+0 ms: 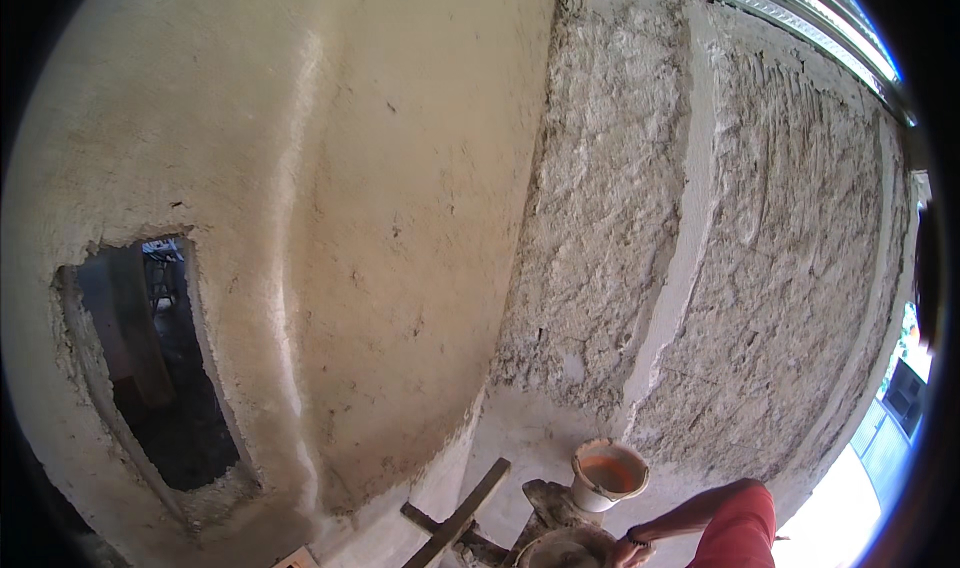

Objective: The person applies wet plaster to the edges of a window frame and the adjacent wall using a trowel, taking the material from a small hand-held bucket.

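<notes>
My right hand (628, 552), below a red sleeve (735, 533) and a dark bracelet, is at the bottom edge beside a round, mortar-caked basin (565, 552). Its fingers are mostly cut off, so what they hold is unclear. Just above stands a white bucket (585, 493) with an orange inside and dried plaster on its rim, near a dirty, plaster-covered support (533, 523). My left hand is out of view.
Crossed wooden boards (462, 508) lie left of the basin. Behind are a smooth beige wall (410, 218) with a rough-edged opening (155, 358) and a rough rendered wall (780, 248) with pale vertical strips. Metal framing (800, 13) runs overhead; daylight shows far right.
</notes>
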Motion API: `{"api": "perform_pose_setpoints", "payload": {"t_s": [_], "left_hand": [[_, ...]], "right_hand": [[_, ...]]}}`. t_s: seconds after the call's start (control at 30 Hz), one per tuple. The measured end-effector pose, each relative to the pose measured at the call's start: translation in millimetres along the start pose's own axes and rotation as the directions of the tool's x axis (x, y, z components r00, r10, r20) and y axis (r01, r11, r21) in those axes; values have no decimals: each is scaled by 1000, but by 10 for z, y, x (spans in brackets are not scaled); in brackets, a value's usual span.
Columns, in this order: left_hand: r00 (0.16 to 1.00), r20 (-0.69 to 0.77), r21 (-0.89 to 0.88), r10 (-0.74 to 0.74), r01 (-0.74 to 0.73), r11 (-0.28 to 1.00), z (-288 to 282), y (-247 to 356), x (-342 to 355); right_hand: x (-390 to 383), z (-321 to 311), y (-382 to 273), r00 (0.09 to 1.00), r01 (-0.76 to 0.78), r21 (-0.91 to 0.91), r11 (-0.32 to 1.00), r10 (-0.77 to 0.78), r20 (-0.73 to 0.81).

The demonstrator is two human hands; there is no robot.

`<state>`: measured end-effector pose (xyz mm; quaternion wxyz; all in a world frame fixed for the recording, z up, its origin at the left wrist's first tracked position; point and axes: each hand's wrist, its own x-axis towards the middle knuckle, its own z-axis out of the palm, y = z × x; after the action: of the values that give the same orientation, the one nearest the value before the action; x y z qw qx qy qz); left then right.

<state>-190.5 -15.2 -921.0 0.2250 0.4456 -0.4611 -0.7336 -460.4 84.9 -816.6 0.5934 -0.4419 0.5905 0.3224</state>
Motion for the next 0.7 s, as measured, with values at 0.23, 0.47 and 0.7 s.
{"api": "perform_pose_setpoints", "payload": {"t_s": [0.23, 0.47, 0.7], "left_hand": [[1000, 3, -8, 19, -19, 1000, -2, -62, 85], [999, 30, -20, 20, -19, 1000, -41, -356, -65], [996, 22, -258, -88, 91, 962, -110, -410, -217]], "right_hand": [[-108, 121, -98, 994, 74, 448, 891, -101, 37], [-65, 671, -182, 972, 51, 866, 498, -224, 71], [-798, 634, -472, 894, 219, 373, 902, -33, -446]]}}
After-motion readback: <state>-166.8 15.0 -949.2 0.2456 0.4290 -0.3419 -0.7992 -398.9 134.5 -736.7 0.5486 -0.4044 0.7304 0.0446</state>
